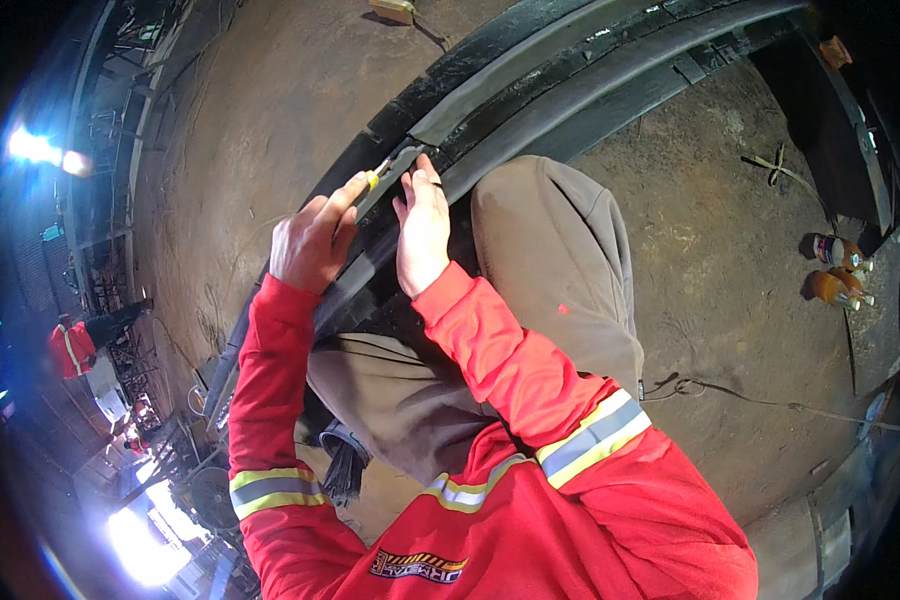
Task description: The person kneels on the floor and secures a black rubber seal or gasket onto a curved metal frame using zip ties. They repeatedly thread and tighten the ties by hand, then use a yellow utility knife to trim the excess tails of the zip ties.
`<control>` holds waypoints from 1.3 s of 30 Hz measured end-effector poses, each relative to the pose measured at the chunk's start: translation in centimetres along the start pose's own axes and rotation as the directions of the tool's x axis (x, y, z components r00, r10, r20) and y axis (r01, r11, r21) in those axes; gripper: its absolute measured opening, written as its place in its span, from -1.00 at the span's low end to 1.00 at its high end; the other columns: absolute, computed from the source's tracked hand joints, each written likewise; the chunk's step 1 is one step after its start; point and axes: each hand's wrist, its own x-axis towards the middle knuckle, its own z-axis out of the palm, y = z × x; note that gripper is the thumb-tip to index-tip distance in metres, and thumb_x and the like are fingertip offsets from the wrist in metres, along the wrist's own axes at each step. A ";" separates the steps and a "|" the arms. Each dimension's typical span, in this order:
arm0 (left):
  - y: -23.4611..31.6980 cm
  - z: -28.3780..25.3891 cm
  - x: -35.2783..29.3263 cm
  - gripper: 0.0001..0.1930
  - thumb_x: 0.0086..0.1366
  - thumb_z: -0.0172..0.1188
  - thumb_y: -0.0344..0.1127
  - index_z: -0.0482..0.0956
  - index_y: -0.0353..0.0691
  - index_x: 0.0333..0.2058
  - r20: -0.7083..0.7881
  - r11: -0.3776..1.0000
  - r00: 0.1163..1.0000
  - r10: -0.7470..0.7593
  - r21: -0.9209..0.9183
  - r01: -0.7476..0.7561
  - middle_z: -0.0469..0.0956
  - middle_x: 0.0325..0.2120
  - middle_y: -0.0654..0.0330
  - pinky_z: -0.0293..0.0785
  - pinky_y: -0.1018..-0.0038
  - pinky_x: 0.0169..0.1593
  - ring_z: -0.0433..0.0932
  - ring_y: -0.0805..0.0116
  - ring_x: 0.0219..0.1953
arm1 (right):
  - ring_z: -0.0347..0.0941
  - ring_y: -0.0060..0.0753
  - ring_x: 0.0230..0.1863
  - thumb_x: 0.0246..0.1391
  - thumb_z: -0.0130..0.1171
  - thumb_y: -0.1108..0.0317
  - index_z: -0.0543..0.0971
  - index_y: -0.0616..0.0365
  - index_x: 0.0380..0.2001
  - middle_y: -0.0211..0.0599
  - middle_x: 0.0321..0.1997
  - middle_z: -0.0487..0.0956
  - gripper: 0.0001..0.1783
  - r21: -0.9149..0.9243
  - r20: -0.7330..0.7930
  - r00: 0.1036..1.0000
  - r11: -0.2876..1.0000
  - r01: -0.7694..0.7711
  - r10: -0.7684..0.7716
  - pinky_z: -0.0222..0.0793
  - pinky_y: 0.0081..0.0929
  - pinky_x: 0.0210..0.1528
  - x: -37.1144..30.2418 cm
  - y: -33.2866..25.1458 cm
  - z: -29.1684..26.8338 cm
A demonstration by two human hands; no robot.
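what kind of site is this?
Likely an industrial yard or steel-fabrication shed. Dirt floor, long dark steel beams laid across it, and a second person in red hi-vis workwear by metal racks. The left hand holds a yellow-handled tool at the beam; the right hand steadies it.

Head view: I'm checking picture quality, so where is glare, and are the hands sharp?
Head view: glare blooms at the left edge and lower left; the left hand and right hand on the pliers are evenly lit and fairly sharp; the beam bows from fisheye distortion.
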 end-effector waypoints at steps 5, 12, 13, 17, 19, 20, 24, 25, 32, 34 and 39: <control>1.7 0.2 0.0 -0.51 0.17 0.13 -0.42 0.42 0.11 0.10 0.024 0.971 0.999 -0.046 0.237 0.038 0.43 -0.59 0.12 0.43 0.22 -0.52 0.50 0.07 -0.58 | 0.00 -0.27 0.39 0.26 -0.17 0.05 0.13 0.13 0.31 -0.24 0.35 0.17 -0.37 0.006 0.004 1.000 1.000 0.004 -0.004 -0.14 -0.20 0.36 0.2 0.1 -0.1; 2.0 0.0 1.4 -0.44 0.16 0.10 -0.35 0.29 0.13 0.17 0.167 0.941 0.985 -0.046 0.338 -0.013 0.46 -0.56 0.07 0.46 0.17 -0.54 0.53 0.04 -0.61 | 0.03 -0.30 0.37 0.27 -0.17 0.12 0.16 0.15 0.30 -0.24 0.33 0.20 -0.41 -0.029 -0.065 0.995 0.996 0.080 -0.082 -0.09 -0.29 0.34 -0.6 -1.0 0.4; 1.8 -0.1 1.4 -0.44 0.16 0.10 -0.35 0.30 0.12 0.17 0.183 0.947 0.982 -0.052 0.320 -0.009 0.47 -0.54 0.06 0.47 0.17 -0.53 0.54 0.03 -0.60 | 0.04 -0.30 0.37 0.28 -0.17 0.13 0.16 0.15 0.29 -0.24 0.33 0.20 -0.41 -0.061 -0.082 0.990 0.992 0.106 -0.111 -0.08 -0.30 0.34 -0.7 -1.2 0.4; 1.6 0.6 1.8 -0.47 0.17 0.10 -0.34 0.33 0.08 0.15 0.208 0.951 0.975 -0.076 0.309 0.008 0.50 -0.54 0.04 0.50 0.18 -0.51 0.56 0.03 -0.58 | 0.06 -0.22 0.36 0.28 -0.17 0.17 0.17 0.21 0.28 -0.15 0.32 0.20 -0.43 -0.013 -0.117 0.983 0.990 0.143 -0.143 -0.04 -0.24 0.35 0.1 -2.3 0.2; 1.5 1.1 1.8 -0.49 0.17 0.10 -0.34 0.35 0.07 0.14 0.181 0.950 0.981 -0.070 0.313 0.010 0.50 -0.57 0.04 0.51 0.19 -0.51 0.56 0.03 -0.58 | 0.06 -0.19 0.37 0.28 -0.17 0.18 0.16 0.23 0.28 -0.11 0.32 0.20 -0.42 -0.015 -0.118 0.980 0.987 0.161 -0.162 -0.04 -0.22 0.36 0.2 -1.8 0.0; 1.3 1.3 1.6 -0.50 0.16 0.10 -0.34 0.36 0.06 0.13 0.152 0.953 0.987 -0.052 0.303 0.004 0.49 -0.59 0.04 0.51 0.21 -0.51 0.56 0.04 -0.58 | 0.06 -0.19 0.37 0.28 -0.17 0.18 0.16 0.23 0.28 -0.11 0.32 0.20 -0.42 -0.027 -0.110 0.980 0.986 0.163 -0.165 -0.04 -0.22 0.36 0.2 -1.7 0.0; -0.1 2.6 1.2 -0.58 0.15 0.14 -0.38 0.42 -0.06 0.04 -0.091 0.995 0.992 0.088 0.061 -0.083 0.50 -0.62 0.06 0.49 0.24 -0.51 0.55 0.06 -0.58 | 0.20 -0.30 0.26 0.26 -0.13 0.24 0.18 0.28 0.26 -0.14 0.27 0.28 -0.44 -0.139 -0.083 0.977 0.973 0.184 -0.196 0.10 -0.36 0.27 -0.7 -1.8 0.1; -0.5 2.6 0.8 -0.59 0.15 0.14 -0.39 0.43 -0.08 0.02 -0.164 0.993 0.980 0.111 -0.032 -0.118 0.51 -0.61 0.06 0.49 0.24 -0.50 0.55 0.07 -0.57 | 0.23 -0.33 0.23 0.25 -0.11 0.26 0.19 0.29 0.25 -0.15 0.26 0.30 -0.44 -0.180 -0.068 0.976 0.965 0.192 -0.207 0.14 -0.40 0.24 -1.2 -1.9 0.4; 7.3 1.2 -6.8 -0.53 0.10 0.18 -0.36 0.41 -0.30 0.03 -0.119 0.966 0.964 -0.238 0.069 0.248 0.46 -0.31 0.03 0.42 0.22 -0.10 0.45 0.00 -0.22 | 0.48 -0.54 -0.32 0.18 0.13 0.35 0.51 0.27 -0.18 -0.33 -0.30 0.59 -0.78 -0.112 0.250 0.966 0.993 -0.035 0.062 0.41 -0.59 -0.18 -5.8 0.3 -1.2; 7.0 0.9 -8.0 -0.58 0.19 0.11 -0.37 0.38 -0.28 0.05 -0.169 0.945 0.950 -0.262 -0.243 0.217 0.48 -0.24 -0.03 0.41 0.21 -0.08 0.47 -0.03 -0.19 | 0.53 -0.44 -0.24 0.22 0.08 0.34 0.49 0.30 -0.15 -0.18 -0.22 0.60 -0.75 -0.113 0.267 0.953 0.987 -0.118 0.144 0.44 -0.51 -0.12 -6.3 0.2 -1.7; 5.7 2.4 -10.7 -0.68 0.32 0.08 -0.43 0.37 -0.35 0.03 0.165 0.539 0.867 -0.470 -0.725 0.430 0.55 -0.26 0.14 0.43 0.55 -0.18 0.51 0.47 -0.30 | 0.48 -0.44 -0.13 0.25 0.03 0.25 0.47 0.24 -0.07 -0.07 -0.05 0.55 -0.70 -0.056 0.352 0.901 0.967 -0.249 0.253 0.39 -0.44 -0.01 -6.9 -0.4 -1.7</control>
